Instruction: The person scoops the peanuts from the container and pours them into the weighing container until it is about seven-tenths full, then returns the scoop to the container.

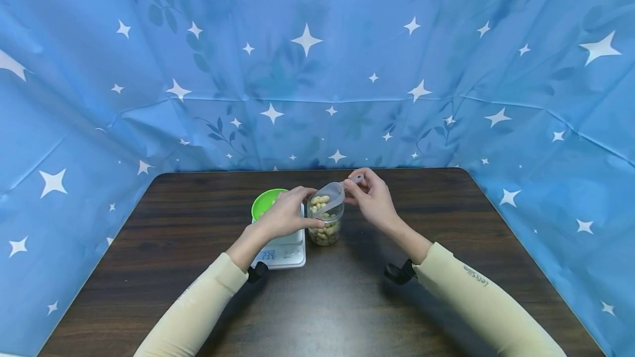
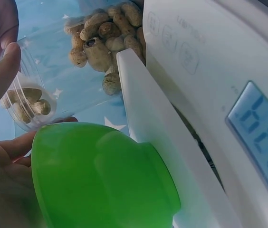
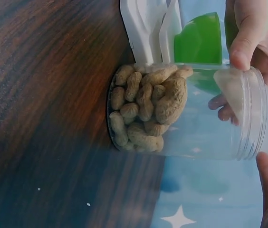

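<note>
An upright clear jar (image 1: 326, 219) of peanuts (image 3: 143, 104) stands on the table. My left hand (image 1: 285, 216) grips it near the mouth, thumb and fingers on opposite sides. Between the thumb and fingers of my right hand (image 1: 374, 200) is the handle of a translucent scoop (image 1: 333, 194), its bowl tilted in the jar's mouth. Some peanuts (image 2: 29, 104) show at the mouth in the left wrist view. Left of the jar, a green bowl (image 1: 263, 203) sits on a white scale (image 1: 292, 260), partly hidden by my left hand.
The dark wooden table (image 1: 421, 313) spreads around the jar and scale. A blue curtain with white stars (image 1: 307, 98) hangs behind it. Small white specks (image 3: 88, 204) lie on the table near the jar. The scale's display (image 1: 268, 255) is lit.
</note>
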The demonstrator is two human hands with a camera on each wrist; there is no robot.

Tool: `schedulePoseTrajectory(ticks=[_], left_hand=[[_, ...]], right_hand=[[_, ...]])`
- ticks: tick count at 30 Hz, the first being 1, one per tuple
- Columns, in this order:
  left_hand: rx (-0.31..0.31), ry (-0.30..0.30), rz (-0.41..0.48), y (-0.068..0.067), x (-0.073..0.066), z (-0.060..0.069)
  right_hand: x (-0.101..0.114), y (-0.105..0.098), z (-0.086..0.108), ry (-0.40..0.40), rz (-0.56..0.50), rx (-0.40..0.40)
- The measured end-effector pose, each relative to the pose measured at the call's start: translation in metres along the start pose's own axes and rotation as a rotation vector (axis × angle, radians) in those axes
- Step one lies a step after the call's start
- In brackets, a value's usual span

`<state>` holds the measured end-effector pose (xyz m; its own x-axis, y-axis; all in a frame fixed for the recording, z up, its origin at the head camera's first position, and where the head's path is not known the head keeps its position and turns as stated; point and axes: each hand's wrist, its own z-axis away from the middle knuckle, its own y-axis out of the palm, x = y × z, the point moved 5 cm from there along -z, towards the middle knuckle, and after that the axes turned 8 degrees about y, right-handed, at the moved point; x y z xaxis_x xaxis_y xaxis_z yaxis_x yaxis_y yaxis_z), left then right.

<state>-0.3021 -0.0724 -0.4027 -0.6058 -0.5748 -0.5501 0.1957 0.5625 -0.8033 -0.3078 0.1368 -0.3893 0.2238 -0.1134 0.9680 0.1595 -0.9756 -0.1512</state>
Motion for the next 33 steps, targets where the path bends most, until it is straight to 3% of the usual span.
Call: schedulePoseTrajectory(ticks=[16, 33], left_hand=[[-0.016, 0.011, -0.005, 0.0, 0.0, -0.001], [-0.01, -0.013, -0.03, 0.0, 0.0, -0.001]], right_hand=[[-0.011, -0.006, 0.007, 0.047, -0.171, -0.067], [-0.019, -0.013, 0.009, 0.066, -0.219, -0.136]])
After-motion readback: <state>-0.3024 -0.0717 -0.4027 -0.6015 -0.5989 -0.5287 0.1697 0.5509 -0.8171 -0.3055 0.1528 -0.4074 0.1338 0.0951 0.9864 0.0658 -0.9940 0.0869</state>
